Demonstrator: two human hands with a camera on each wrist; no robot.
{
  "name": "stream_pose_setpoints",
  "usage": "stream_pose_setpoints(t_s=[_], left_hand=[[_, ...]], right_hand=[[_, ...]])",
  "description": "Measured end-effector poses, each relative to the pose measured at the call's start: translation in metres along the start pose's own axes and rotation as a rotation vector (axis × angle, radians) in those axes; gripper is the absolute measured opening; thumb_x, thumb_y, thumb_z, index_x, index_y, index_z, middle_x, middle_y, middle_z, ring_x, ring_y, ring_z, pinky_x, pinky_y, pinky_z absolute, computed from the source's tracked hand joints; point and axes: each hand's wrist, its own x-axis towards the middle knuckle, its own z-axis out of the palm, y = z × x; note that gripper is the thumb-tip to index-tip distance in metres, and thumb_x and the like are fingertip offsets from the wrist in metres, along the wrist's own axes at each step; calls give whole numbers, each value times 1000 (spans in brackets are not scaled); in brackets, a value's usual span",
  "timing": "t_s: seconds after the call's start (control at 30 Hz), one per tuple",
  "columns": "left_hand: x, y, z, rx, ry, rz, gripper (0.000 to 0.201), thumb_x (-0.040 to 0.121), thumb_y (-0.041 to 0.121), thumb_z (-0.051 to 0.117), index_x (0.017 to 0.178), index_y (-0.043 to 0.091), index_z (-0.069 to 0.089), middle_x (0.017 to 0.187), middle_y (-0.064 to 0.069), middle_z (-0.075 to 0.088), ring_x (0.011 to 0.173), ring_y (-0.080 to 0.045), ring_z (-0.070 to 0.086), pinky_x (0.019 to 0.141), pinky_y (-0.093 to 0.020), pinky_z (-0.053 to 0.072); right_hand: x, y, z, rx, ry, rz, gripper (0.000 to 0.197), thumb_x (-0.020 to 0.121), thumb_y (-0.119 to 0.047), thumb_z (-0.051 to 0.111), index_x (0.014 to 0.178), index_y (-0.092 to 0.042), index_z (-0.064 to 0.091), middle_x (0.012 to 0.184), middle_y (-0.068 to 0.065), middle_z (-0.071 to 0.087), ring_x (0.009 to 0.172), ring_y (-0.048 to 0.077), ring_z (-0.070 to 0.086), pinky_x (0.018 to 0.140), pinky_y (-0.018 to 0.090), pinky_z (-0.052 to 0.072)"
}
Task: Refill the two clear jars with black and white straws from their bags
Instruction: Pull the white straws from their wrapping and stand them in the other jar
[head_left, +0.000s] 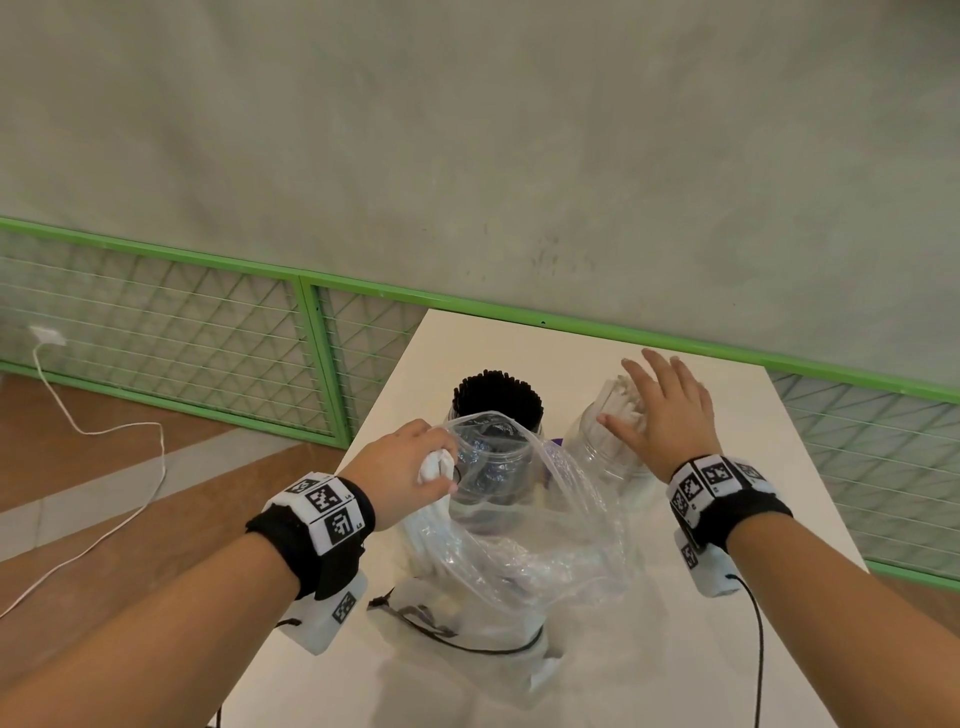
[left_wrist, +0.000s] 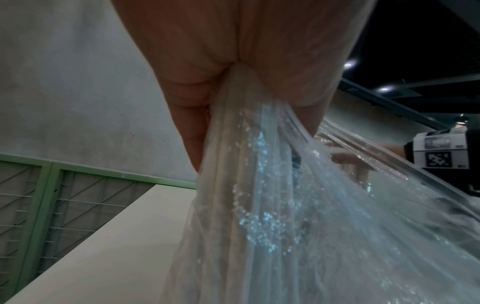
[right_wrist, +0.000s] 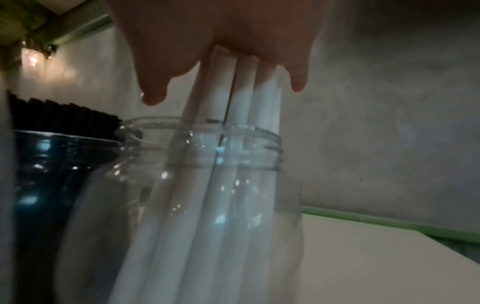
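- 2 clear jars stand side by side on the white counter (head_left: 779, 467): the left jar (head_left: 493, 467) packed with black straws (head_left: 498, 397), the right jar (head_left: 602, 457) holding white straws (head_left: 623, 402).
- Right hand (head_left: 667, 410): grip spread flat, palm pressing on the white straw tops.
- Left hand (head_left: 400, 470): grip closed, pinching the bunched edge of a clear plastic bag (head_left: 530, 545), which drapes in front of the jars.
- Another bag (head_left: 457, 639) lies at the near counter edge.
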Motion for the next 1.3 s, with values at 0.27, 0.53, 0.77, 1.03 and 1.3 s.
stream_pose_setpoints(t_s=[0.27,0.53,0.77,1.03,1.3], left_hand=[[-1,-2,1,6,3,-1,27,85,39,62,109,31,52,106,9,48,89,-14,54,76,-28,43],[-3,-2,1,-3,13,-4,25,84,38,64,106,33,52,104,10,48,88,-14,54,75,-28,42],[-6,0,1,-1,36,-12,24,85,36,62,106,33,53,106,8,50,89,-15,55,74,-28,42],[-31,14,15,19,47,85,17,85,32,60,102,32,56,107,8,50,91,-15,53,78,-27,42],[-71,44,50,144,63,143,16,86,34,48,101,36,45,108,7,45,93,-18,45,71,-36,51]], right_hand=[[19,-4,4,25,-78,-2,52,80,-42,68,124,-21,52,126,2,50,115,28,44,83,44,48],[18,-11,-2,-78,-144,67,71,82,-62,54,140,-25,38,145,0,37,133,26,32,103,49,33],[-29,-64,-55,468,222,-215,20,89,-32,58,103,-18,65,98,-5,60,96,16,48,85,25,34],[-83,-116,-23,91,-442,-397,26,94,-30,51,116,-24,63,116,-7,63,103,16,57,86,29,41],[-46,-137,23,885,-823,654,14,93,-5,49,85,-12,58,94,7,61,67,14,57,62,24,50]])
